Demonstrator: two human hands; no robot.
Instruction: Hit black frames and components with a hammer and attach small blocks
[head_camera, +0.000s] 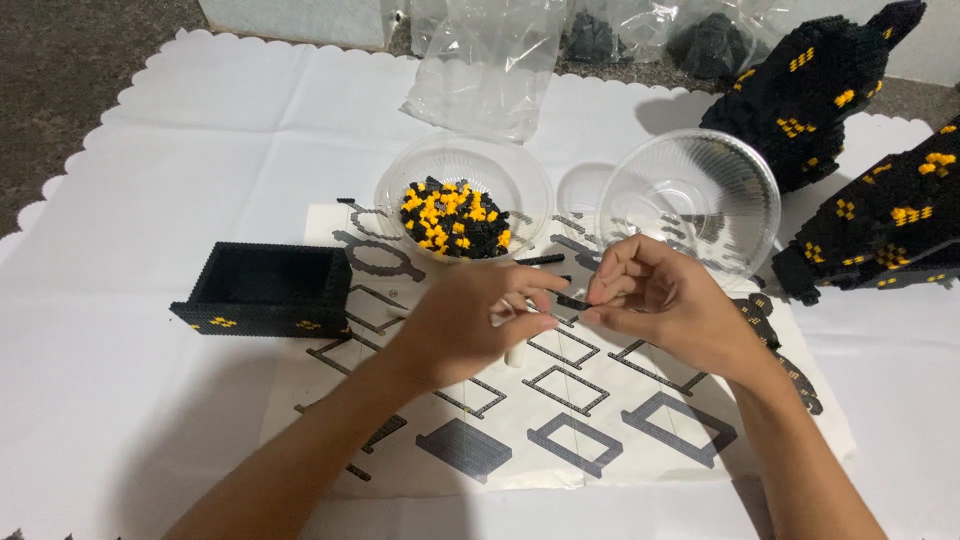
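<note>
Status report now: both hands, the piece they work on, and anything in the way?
Left hand and right hand pinch a small black brick strip together. Over the instruction sheet. Bowl of black and yellow bricks just beyond; nothing blocks.

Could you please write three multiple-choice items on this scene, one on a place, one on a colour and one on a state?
1. Where is the black box relative to the left hand?
A. To its left
B. To its right
C. Under it

2. What colours are the small bricks in the bowl?
A. Red and white
B. Black and yellow
C. Blue and green

3. In what state is the clear dish on the right?
A. Full of bricks
B. Holding no bricks
C. Covered by a cloth

Answers:
1. A, since the box sits on the white cloth left of that hand.
2. B, since only black and yellow pieces show in the bowl.
3. B, since its ribbed bottom shows through with no pieces inside.

Both hands meet over the printed sheet, the right hand pinching a small black piece.
</note>
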